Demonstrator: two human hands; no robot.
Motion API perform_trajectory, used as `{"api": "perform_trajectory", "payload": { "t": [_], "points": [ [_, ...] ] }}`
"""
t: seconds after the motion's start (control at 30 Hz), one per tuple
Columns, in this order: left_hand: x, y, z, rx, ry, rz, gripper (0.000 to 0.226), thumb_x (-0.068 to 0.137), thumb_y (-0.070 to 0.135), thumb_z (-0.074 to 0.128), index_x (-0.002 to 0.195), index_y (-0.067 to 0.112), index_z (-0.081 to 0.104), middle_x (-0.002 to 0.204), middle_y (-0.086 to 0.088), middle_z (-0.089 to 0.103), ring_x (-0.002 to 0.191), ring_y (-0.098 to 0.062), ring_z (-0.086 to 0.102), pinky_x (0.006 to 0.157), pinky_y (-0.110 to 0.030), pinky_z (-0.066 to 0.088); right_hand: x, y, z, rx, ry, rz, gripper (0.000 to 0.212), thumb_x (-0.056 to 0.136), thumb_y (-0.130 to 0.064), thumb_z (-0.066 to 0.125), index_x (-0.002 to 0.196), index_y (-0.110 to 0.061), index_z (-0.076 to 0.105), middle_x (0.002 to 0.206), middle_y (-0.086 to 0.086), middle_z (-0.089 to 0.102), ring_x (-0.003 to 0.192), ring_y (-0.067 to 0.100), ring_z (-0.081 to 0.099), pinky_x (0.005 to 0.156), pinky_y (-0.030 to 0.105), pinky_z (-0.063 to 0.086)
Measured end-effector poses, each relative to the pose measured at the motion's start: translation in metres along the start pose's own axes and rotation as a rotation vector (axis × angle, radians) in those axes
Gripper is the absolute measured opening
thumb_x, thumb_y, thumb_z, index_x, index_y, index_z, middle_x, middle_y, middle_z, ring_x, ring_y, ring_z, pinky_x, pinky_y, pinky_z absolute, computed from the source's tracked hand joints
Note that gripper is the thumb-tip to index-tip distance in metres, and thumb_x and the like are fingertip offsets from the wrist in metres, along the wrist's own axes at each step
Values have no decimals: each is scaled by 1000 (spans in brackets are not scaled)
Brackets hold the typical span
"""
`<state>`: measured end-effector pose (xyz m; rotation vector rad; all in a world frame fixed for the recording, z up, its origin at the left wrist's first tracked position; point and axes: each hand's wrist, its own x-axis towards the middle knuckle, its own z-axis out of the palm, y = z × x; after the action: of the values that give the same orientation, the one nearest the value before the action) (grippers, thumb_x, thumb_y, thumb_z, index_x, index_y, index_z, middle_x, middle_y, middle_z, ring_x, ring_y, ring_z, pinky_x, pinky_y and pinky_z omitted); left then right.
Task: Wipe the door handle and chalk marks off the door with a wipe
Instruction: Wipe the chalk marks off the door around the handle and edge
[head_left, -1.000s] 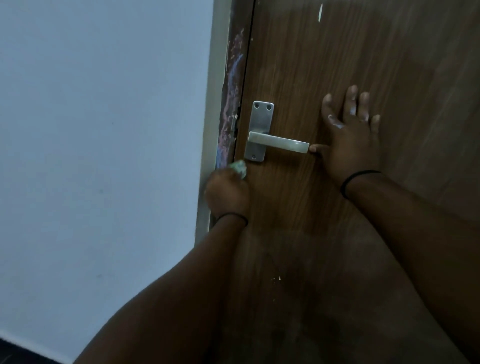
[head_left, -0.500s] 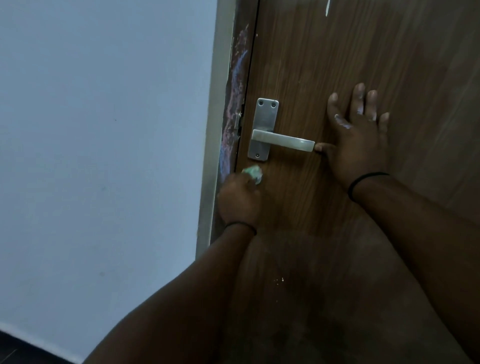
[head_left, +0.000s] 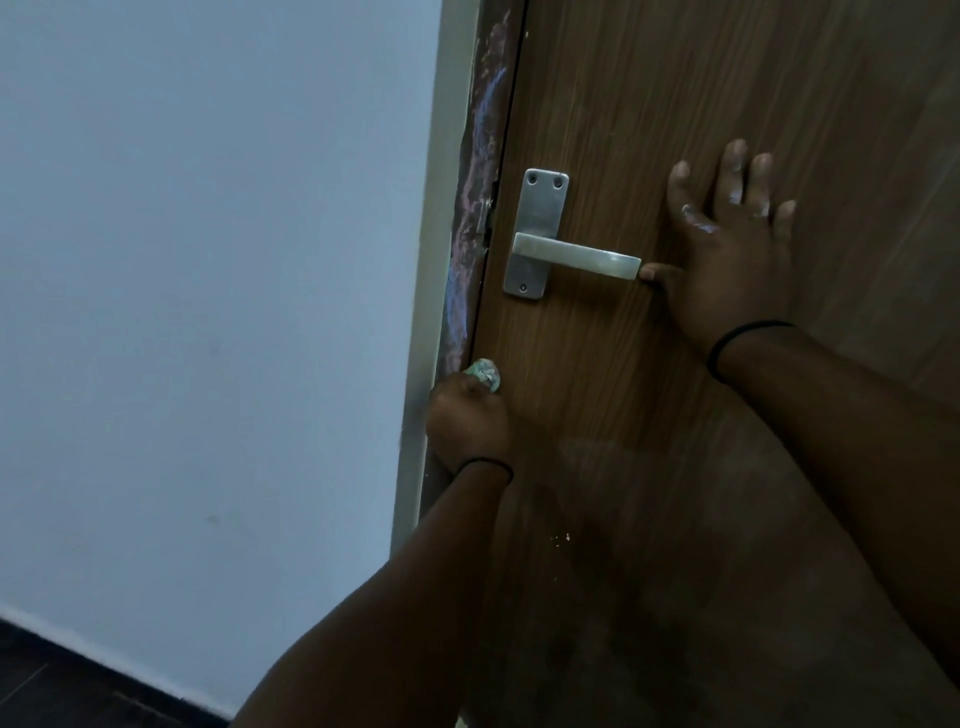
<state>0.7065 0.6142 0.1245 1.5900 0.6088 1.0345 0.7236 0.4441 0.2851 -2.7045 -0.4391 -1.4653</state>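
A brown wooden door (head_left: 675, 93) fills the right half of the view, with a silver lever handle (head_left: 574, 256) on its plate. Pink and blue chalk marks (head_left: 475, 208) smear the door edge left of the handle. My left hand (head_left: 467, 421) grips a crumpled pale green wipe (head_left: 483, 373) and presses it against the door edge just below the chalk smear, under the handle plate. My right hand (head_left: 727, 260) lies flat on the door with fingers spread, its thumb touching the tip of the lever. White chalk dust shows on its fingers.
A pale wall (head_left: 208, 312) takes up the left side, bordered by a light door frame (head_left: 431, 312). Dark floor (head_left: 62, 691) shows at the bottom left. A few white specks (head_left: 561, 538) dot the lower door.
My left hand with the wipe has slid from the door face below the handle plate back left to the door edge. My right hand stays flat on the door.
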Motion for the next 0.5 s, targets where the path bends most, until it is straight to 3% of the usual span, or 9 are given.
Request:
{"api": "perform_trajectory", "payload": {
  "t": [0.13, 0.23, 0.33, 0.5],
  "points": [
    [-4, -8, -5, -160, 78, -246, 15, 86, 9, 60, 89, 8, 75, 92, -11, 73, 88, -26, 67, 66, -21, 39, 1, -1, -2, -5, -10, 1, 85, 85, -38, 67, 151, -28, 15, 161, 14, -3, 147, 35, -5, 117, 57, 9],
    [1, -5, -5, -244, 160, -381, 16, 87, 13, 62, 89, 3, 75, 86, -13, 73, 76, -23, 65, 50, -20, 34, 1, -1, -3, 3, -6, -3, 85, 84, -38, 68, 151, -28, 16, 161, 14, -2, 148, 34, -4, 117, 57, 9],
    [8, 1, -2, -264, 158, -444, 27, 89, 26, 66, 87, 1, 74, 80, -12, 72, 67, -19, 63, 40, -17, 25, 0, 0, -4, 6, -12, -4, 85, 85, -38, 67, 151, -29, 15, 161, 14, -2, 148, 34, -4, 117, 57, 9],
    [10, 7, 0, -273, 149, -485, 28, 91, 27, 63, 90, 1, 73, 84, -12, 73, 65, -16, 57, 42, -18, 28, 0, 0, -5, 4, -20, 0, 85, 85, -38, 67, 152, -28, 15, 161, 14, -3, 148, 34, -5, 118, 56, 9]
  ]
}}
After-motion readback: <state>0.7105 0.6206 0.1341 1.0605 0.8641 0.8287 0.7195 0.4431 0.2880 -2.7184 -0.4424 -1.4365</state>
